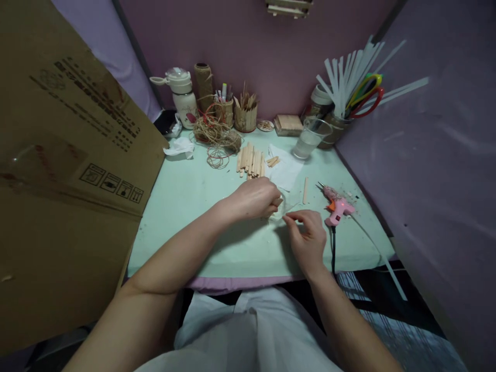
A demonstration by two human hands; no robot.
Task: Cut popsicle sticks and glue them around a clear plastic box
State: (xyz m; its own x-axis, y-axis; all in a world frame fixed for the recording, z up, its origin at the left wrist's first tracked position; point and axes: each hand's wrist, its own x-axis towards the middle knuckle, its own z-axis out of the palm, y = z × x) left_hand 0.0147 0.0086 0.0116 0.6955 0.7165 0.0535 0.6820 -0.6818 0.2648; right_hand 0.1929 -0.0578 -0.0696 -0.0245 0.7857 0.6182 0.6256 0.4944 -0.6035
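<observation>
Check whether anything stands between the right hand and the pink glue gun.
Nothing visible stands between the right hand and the pink glue gun. The loose craft stick lies farther ahead, off the direct line; the black cord runs from the gun toward the person.

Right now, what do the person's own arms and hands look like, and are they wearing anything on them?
The left hand and right hand are ungloved. No watch, bracelet or sleeve shows on either arm. White clothing covers the lap.
</observation>
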